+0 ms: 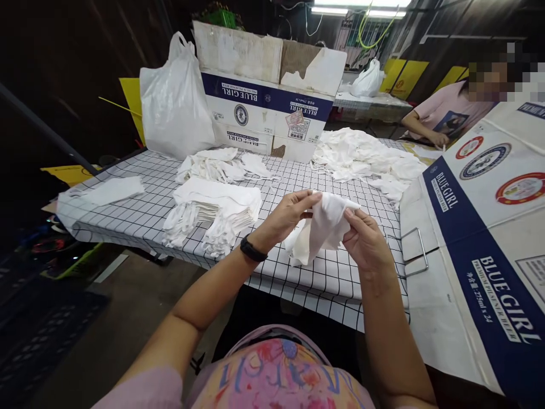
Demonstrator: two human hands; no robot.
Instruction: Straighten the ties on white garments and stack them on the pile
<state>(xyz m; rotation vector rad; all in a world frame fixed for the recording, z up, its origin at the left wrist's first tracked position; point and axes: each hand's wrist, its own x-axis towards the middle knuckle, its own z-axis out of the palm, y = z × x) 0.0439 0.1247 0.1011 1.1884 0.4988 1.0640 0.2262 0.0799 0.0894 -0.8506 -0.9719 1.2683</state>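
Note:
Between my two hands hangs a piece of white fabric [330, 218], held by its upper edge above the front of the table. My left hand [286, 218], with a black band on the wrist, pinches the fabric's left corner. On the other side, my right hand [366, 238] grips the right corner between thumb and fingers. The lower part of the fabric droops in folds. To the left lies a neat stack of white fabric pieces [219, 196], with crumpled strips at its near side. Behind it is a looser heap of white pieces [210, 165].
A large white pile [361, 153] covers the table's back right. Cardboard boxes [264, 108] stand at the back and a big box [477, 227] at the right. A white plastic bag [174, 102] sits back left. Another person [451, 111] works at the far right.

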